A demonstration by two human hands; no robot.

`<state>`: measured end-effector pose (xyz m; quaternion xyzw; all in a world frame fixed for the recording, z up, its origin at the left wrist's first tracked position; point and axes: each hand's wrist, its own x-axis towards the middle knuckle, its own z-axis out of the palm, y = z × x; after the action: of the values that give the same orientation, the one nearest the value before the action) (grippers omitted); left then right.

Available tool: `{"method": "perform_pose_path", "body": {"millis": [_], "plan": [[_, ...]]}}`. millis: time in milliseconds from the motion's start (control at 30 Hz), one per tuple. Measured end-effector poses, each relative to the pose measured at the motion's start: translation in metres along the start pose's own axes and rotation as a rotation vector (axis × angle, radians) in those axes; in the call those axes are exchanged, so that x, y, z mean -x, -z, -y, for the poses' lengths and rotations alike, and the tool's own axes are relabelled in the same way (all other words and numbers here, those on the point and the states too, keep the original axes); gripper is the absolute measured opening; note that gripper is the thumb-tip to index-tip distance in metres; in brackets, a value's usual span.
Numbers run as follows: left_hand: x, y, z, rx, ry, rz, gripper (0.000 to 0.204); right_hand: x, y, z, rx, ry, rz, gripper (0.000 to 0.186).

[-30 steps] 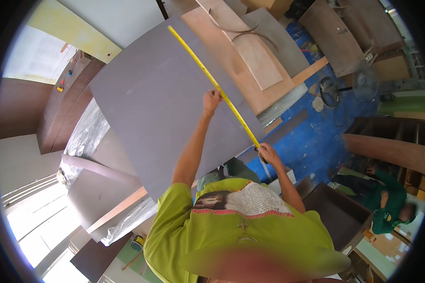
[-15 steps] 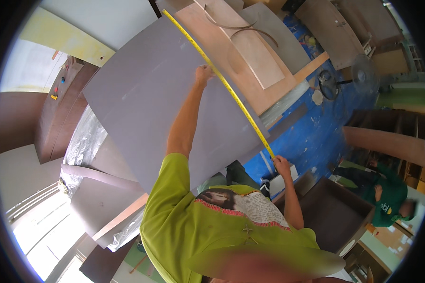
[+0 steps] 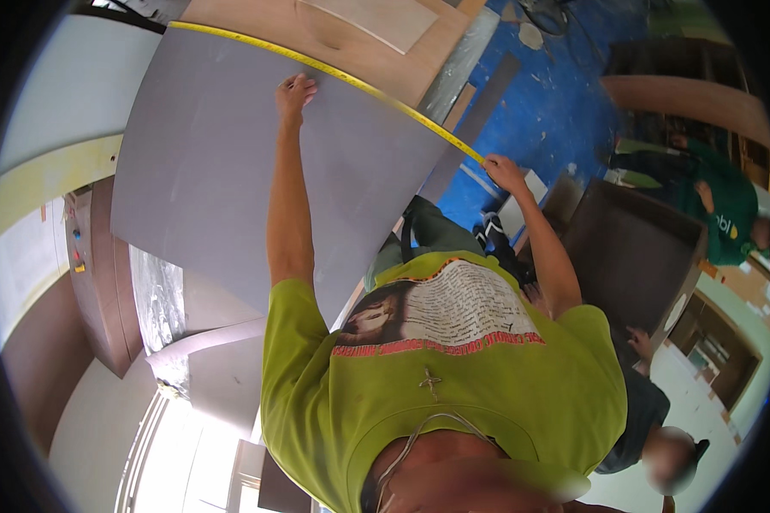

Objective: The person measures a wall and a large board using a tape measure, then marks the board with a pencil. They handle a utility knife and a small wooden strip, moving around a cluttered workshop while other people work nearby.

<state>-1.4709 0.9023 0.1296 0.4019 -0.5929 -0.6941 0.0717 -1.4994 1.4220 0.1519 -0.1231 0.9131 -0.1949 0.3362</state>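
A yellow tape measure (image 3: 342,76) is stretched along the far edge of a large grey board (image 3: 222,154). Its near end is in my right hand (image 3: 505,173), closed on it beyond the board's right corner. Above the board, a little short of the tape's middle, is my left hand (image 3: 294,98). Its fingers are curled together in a pinch, and whatever they may hold is too small to make out.
Wood panels (image 3: 376,21) lie beyond the tape. Blue sheeting (image 3: 543,111) covers the floor at right, beside a dark open box (image 3: 633,248). A co-worker in green (image 3: 727,205) and one in dark clothes (image 3: 646,410) are at right. Plastic-wrapped pieces (image 3: 158,295) stand at left.
The view has turned, so the board and tape lie more crosswise. My left hand has drawn back slightly from the tape's edge. My right hand keeps its grip. The dark-clothed co-worker has come into view.
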Motion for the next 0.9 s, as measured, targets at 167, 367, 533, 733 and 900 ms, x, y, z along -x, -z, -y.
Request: {"method": "perform_pose_path", "body": {"millis": [167, 367, 533, 733, 900], "plan": [[0.031, 0.006, 0.002, -0.029, 0.021, 0.029, 0.041, 0.001, 0.003, 0.011, -0.006, -0.078, 0.046, 0.030], [0.061, 0.005, 0.014, -0.054, 0.030, 0.047, 0.040, 0.004, 0.004, 0.014, -0.004, -0.098, 0.037, 0.029], [0.084, 0.001, 0.020, -0.039, 0.041, 0.027, 0.035, 0.005, 0.007, 0.018, 0.032, -0.132, 0.057, 0.029], [0.106, 0.004, 0.031, -0.045, 0.073, 0.015, 0.033, 0.005, 0.002, 0.015, 0.035, -0.124, 0.002, 0.028], [0.123, 0.006, 0.044, -0.052, 0.102, 0.037, 0.039, 0.003, -0.005, 0.006, 0.014, -0.056, -0.063, 0.029]]}}
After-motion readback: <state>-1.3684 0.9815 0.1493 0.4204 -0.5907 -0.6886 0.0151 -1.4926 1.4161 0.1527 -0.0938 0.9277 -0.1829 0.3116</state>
